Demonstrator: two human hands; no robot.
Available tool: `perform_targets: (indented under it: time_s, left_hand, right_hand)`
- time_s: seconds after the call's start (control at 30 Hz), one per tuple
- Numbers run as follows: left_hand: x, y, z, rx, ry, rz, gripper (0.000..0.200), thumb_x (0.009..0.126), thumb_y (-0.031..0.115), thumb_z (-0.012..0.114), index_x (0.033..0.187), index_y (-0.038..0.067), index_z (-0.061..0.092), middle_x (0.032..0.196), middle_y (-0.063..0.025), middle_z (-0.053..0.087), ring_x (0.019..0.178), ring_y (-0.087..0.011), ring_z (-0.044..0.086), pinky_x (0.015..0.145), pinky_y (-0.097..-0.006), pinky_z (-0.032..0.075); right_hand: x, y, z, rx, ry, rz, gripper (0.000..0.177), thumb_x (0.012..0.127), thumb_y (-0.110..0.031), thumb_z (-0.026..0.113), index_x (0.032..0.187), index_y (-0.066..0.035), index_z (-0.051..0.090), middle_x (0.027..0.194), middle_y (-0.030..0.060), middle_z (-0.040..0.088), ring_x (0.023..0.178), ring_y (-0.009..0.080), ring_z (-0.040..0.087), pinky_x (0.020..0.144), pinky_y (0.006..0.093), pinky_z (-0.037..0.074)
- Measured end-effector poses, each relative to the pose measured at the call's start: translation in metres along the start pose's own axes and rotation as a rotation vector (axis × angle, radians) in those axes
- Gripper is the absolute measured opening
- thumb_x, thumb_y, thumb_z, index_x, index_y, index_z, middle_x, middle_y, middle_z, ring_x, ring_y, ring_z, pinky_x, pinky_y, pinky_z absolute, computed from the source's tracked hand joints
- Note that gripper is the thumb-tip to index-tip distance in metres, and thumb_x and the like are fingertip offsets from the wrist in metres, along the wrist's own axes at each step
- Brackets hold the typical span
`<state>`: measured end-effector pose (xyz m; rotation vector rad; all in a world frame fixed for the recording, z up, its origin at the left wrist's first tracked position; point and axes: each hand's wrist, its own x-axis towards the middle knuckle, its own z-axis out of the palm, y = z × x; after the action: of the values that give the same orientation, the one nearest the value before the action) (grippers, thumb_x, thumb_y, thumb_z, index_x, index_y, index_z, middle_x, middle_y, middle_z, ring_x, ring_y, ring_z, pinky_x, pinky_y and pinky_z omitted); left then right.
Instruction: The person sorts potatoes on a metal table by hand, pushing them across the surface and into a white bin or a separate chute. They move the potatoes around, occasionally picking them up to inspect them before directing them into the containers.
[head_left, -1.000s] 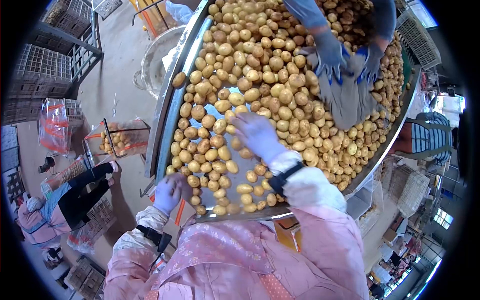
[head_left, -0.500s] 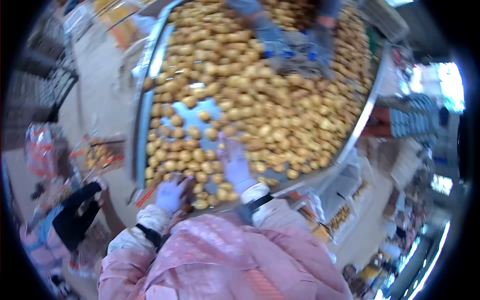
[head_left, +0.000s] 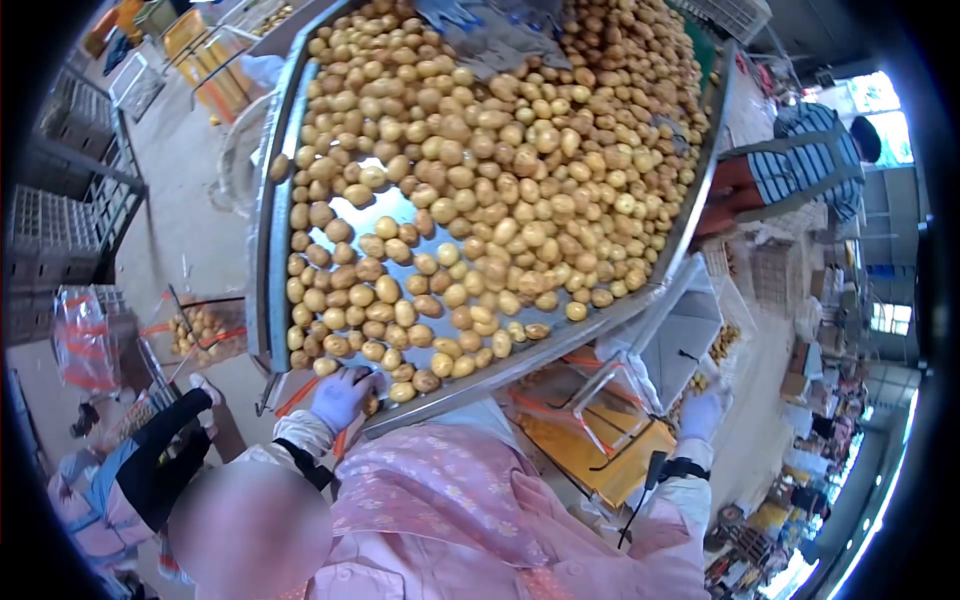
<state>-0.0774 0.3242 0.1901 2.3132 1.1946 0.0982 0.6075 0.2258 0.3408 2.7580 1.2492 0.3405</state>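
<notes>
Many round yellow-brown fruits or potatoes (head_left: 560, 210) cover a metal sorting table (head_left: 690, 215). My left hand (head_left: 343, 397), in a pale purple glove, is at the table's near left corner with its fingers curled by the nearest pieces; what they hold, if anything, is hidden. Out to the right, past the table edge, my right hand (head_left: 703, 412) is over a white-lined bag (head_left: 665, 340) frame that has more of the round pieces beside it. Its fingers are blurred.
A co-worker's gloved hands with a grey cloth (head_left: 500, 45) are at the table's far side. A person in a striped top (head_left: 800, 165) stands right. Yellow crates (head_left: 205, 60) are upper left; an orange-edged bag (head_left: 205, 325) stands left. Another person (head_left: 130, 470) is lower left.
My right hand has left the table and moved right, beyond its edge. My left hand stays near the corner. The co-worker's hands have shifted up and left in view.
</notes>
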Motion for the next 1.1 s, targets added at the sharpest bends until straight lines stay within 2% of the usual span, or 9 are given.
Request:
perform_targets:
  time_s: [0.03, 0.17, 0.33, 0.57, 0.67, 0.8, 0.93, 1.03, 1.1]
  left_hand:
    - [0.005, 0.004, -0.005, 0.016, -0.016, 0.016, 0.042, 0.085, 0.016, 0.069, 0.127, 0.017, 0.069, 0.121, -0.0081, 0.069, 0.107, -0.0309, 0.068, 0.088, -0.045, 0.055]
    - [0.06, 0.048, -0.059, 0.024, -0.017, 0.122, 0.047, 0.087, 0.022, 0.072, 0.133, 0.017, 0.066, 0.125, -0.0095, 0.065, 0.113, -0.0318, 0.064, 0.095, -0.0463, 0.051]
    - [0.119, 0.057, -0.05, 0.15, 0.202, 0.006, 0.057, 0.089, 0.031, 0.071, 0.144, 0.019, 0.061, 0.148, -0.0166, 0.056, 0.14, -0.0388, 0.05, 0.121, -0.057, 0.034]
    - [0.006, 0.017, -0.056, 0.016, 0.113, -0.054, 0.055, 0.089, 0.036, 0.072, 0.14, 0.016, 0.064, 0.146, -0.0178, 0.058, 0.134, -0.0407, 0.054, 0.114, -0.0585, 0.04]
    - [0.008, 0.013, -0.071, -0.091, 0.23, -0.189, 0.051, 0.09, 0.026, 0.072, 0.138, 0.011, 0.065, 0.139, -0.0149, 0.062, 0.124, -0.0376, 0.06, 0.105, -0.0533, 0.047]
    - [0.137, 0.0, -0.106, -0.08, 0.503, -0.185, 0.043, 0.093, 0.014, 0.069, 0.136, 0.01, 0.066, 0.131, -0.012, 0.068, 0.116, -0.0332, 0.065, 0.099, -0.0478, 0.051]
    - [0.248, -0.014, -0.104, -0.024, 0.173, -0.356, 0.039, 0.091, 0.014, 0.066, 0.13, 0.014, 0.068, 0.129, -0.0106, 0.068, 0.111, -0.0321, 0.068, 0.094, -0.0471, 0.054]
    - [0.246, -0.014, -0.094, 0.073, -0.024, -0.34, 0.037, 0.09, 0.015, 0.065, 0.126, 0.015, 0.068, 0.126, -0.0101, 0.067, 0.106, -0.0316, 0.07, 0.089, -0.0473, 0.056]
    - [0.219, -0.015, -0.074, 0.085, 0.014, -0.216, 0.034, 0.089, 0.016, 0.065, 0.122, 0.015, 0.068, 0.122, -0.0105, 0.066, 0.102, -0.0322, 0.07, 0.084, -0.0466, 0.057]
  right_hand:
    - [0.013, -0.024, -0.022, -0.174, -0.081, 0.242, 0.047, 0.102, -0.018, 0.062, 0.144, 0.003, 0.056, 0.133, 0.026, 0.066, 0.129, 0.0411, 0.059, 0.115, 0.0496, 0.044]
    - [0.015, -0.185, 0.039, 0.459, 0.048, -0.312, 0.056, 0.099, -0.031, 0.064, 0.148, -0.006, 0.054, 0.149, 0.0222, 0.05, 0.136, 0.0479, 0.046, 0.116, 0.0609, 0.033]
    - [-0.103, -0.423, 0.036, 0.4, -0.257, -0.748, 0.07, 0.092, -0.048, 0.069, 0.154, -0.023, 0.049, 0.169, 0.0206, 0.029, 0.149, 0.0626, 0.021, 0.119, 0.0795, 0.015]
    - [-0.047, -0.387, 0.077, 0.312, -0.148, -1.639, 0.052, 0.097, -0.05, 0.061, 0.144, -0.029, 0.058, 0.158, 0.0017, 0.049, 0.156, 0.0365, 0.03, 0.124, 0.062, 0.022]
    - [0.046, -0.412, 0.059, 0.295, -0.267, -1.592, 0.058, 0.095, -0.049, 0.065, 0.151, -0.033, 0.056, 0.154, 0.01, 0.053, 0.143, 0.0354, 0.046, 0.112, 0.0527, 0.045]
    - [0.035, -0.495, 0.027, 0.466, -0.494, -0.841, 0.069, 0.095, -0.041, 0.068, 0.159, -0.028, 0.046, 0.121, 0.0218, 0.062, 0.115, 0.0411, 0.059, 0.098, 0.0546, 0.05]
    - [0.016, -0.529, 0.03, 0.618, -0.118, -0.882, 0.066, 0.093, -0.029, 0.067, 0.155, -0.017, 0.048, 0.126, 0.0223, 0.06, 0.115, 0.0421, 0.058, 0.1, 0.0545, 0.047]
    - [0.031, -0.461, 0.052, 0.56, -0.183, -1.295, 0.059, 0.094, -0.027, 0.066, 0.15, -0.016, 0.053, 0.136, 0.0215, 0.058, 0.121, 0.042, 0.058, 0.102, 0.054, 0.047]
    - [0.022, -0.44, 0.058, 0.61, -0.258, -1.117, 0.054, 0.094, -0.025, 0.065, 0.147, -0.015, 0.056, 0.14, 0.02, 0.058, 0.124, 0.0413, 0.058, 0.103, 0.0541, 0.048]
